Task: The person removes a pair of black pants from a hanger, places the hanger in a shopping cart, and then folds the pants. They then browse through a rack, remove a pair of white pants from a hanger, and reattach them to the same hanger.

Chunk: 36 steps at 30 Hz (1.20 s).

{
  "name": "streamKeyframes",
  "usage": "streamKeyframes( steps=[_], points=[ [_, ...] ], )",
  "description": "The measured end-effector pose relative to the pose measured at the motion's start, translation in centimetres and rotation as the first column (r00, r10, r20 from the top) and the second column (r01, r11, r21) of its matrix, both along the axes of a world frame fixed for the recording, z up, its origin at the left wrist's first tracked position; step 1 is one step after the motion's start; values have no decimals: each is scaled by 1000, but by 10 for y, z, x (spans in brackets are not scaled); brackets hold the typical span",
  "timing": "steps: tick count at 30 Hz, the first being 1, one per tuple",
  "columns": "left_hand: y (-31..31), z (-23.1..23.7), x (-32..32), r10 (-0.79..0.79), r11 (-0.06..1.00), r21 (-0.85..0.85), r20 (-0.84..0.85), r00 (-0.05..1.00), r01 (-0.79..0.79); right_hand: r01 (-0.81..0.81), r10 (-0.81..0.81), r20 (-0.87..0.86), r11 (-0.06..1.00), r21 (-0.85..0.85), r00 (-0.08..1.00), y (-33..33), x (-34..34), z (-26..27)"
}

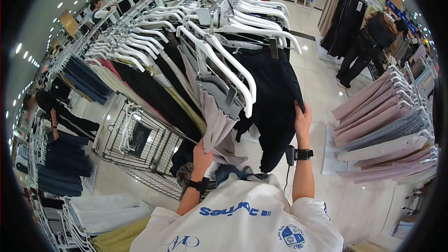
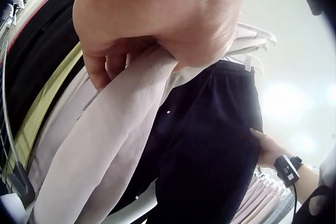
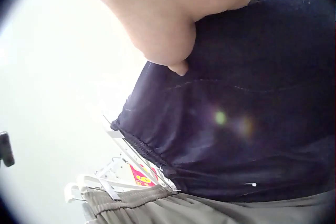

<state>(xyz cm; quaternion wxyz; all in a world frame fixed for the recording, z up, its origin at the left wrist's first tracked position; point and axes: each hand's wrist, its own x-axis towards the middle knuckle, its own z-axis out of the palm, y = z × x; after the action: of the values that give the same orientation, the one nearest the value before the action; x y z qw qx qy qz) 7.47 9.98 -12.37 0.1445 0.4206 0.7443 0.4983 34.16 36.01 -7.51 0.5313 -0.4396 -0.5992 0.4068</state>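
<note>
The left hand (image 1: 202,158) grips a light grey-pink ribbed garment (image 1: 217,123) hanging on the rack; in the left wrist view its fingers curl round the cloth (image 2: 113,124). Dark navy trousers (image 1: 275,107) hang from a white hanger to the right of it. The right hand (image 1: 303,119) pinches their outer edge, with the thumb on the near side in the head view. In the right wrist view the navy cloth (image 3: 236,87) spreads beside that hand (image 3: 173,14), whose fingertips are mostly hidden. Both wrists carry black straps.
White hangers (image 1: 140,42) with several trousers fill the rack. A wire cart (image 1: 140,144) stands below at the left. More racks hold pink trousers (image 1: 373,107) at the right and dark blue ones (image 1: 60,163) at the left. People stand at both sides.
</note>
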Motion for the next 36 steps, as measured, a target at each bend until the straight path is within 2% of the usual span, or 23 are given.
streamKeyframes(
  steps=[4,6,11,17,23,25,32,35,36],
  points=[
    [3,0,3,-26,999,-23,64,998,28,51,-51,4,998,45,999,-8,11,15],
    [4,-1,4,-40,999,22,85,996,38,27,-29,25,997,72,999,-10,15,16],
    [8,-8,5,-57,998,22,55,997,56,27,-32,77,998,62,996,-14,17,19],
    [7,-5,8,-62,997,-31,130,990,67,-12,11,88,1000,12,996,-21,16,9],
    [9,-20,9,-130,989,-47,137,982,137,-136,140,68,989,-66,988,-32,9,3],
    [12,-16,14,-146,988,-29,182,972,154,-151,155,66,986,-66,986,-35,7,-4],
    [17,-10,22,-163,981,-83,155,974,177,-233,235,-2,966,-111,972,-49,-4,-16],
    [22,-13,26,-176,977,-93,174,969,194,-420,424,-25,885,-198,905,-59,-10,-20],
    [24,-12,29,-185,972,-115,162,969,204,-420,424,-26,885,-199,905,-62,-12,-19]
  ],
)
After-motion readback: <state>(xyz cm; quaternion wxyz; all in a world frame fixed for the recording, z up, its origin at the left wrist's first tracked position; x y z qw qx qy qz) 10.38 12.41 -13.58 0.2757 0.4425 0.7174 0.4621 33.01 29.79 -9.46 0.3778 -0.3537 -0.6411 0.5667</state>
